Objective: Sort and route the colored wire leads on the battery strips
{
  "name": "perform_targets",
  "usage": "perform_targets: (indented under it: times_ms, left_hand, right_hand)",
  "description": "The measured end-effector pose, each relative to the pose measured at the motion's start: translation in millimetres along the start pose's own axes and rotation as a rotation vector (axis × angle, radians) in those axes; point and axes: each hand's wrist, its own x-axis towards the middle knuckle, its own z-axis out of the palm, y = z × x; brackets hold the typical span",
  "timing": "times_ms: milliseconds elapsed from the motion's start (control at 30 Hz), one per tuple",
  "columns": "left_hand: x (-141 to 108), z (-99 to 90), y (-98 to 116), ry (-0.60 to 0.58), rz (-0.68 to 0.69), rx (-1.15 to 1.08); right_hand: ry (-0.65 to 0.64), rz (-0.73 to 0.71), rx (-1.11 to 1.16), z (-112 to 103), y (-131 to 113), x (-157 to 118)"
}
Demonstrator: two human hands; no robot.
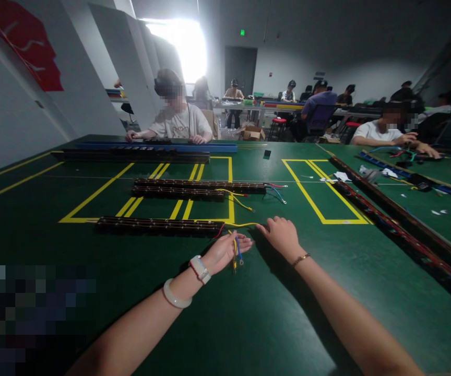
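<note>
A long black strip with several thin lines along its top lies on the green table, wires coming out of its right end. My left hand is at that end, its fingers stretched out and its thumb bent against a blue wire and yellow wire, whose metal ring ends hang below. My right hand, fingers curled, pinches the tip of another yellow wire drawn out to the right. A short red wire curves beside my left fingers. Exactly how the left thumb grips is partly hidden.
Beyond lie more black strips with loose red, blue and yellow leads. Yellow tape marks the table. Long wired strips run along the right. A person sits across, and another person works at far right.
</note>
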Motion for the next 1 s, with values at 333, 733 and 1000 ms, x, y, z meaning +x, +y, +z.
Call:
perform_targets:
  times_ms: [333, 733, 1000]
  left_hand:
    - [-2.3, 7.6, 1.1, 0.124, 0.004, -0.014]
    - [-1.7, 5.6, 5.0, 0.154, -0.045, -0.128]
    - [0.3, -2.8, 2.2, 0.113, 0.002, -0.092]
  right_hand:
    - [0.043, -0.854, 0.233, -17.6, -47.4, -26.5]
    - [-0.044, -0.900, 0.023, -17.0, -61.9, -17.6]
    - [0.077, -0.711, 0.520, -33.0, -59.9, 13.6]
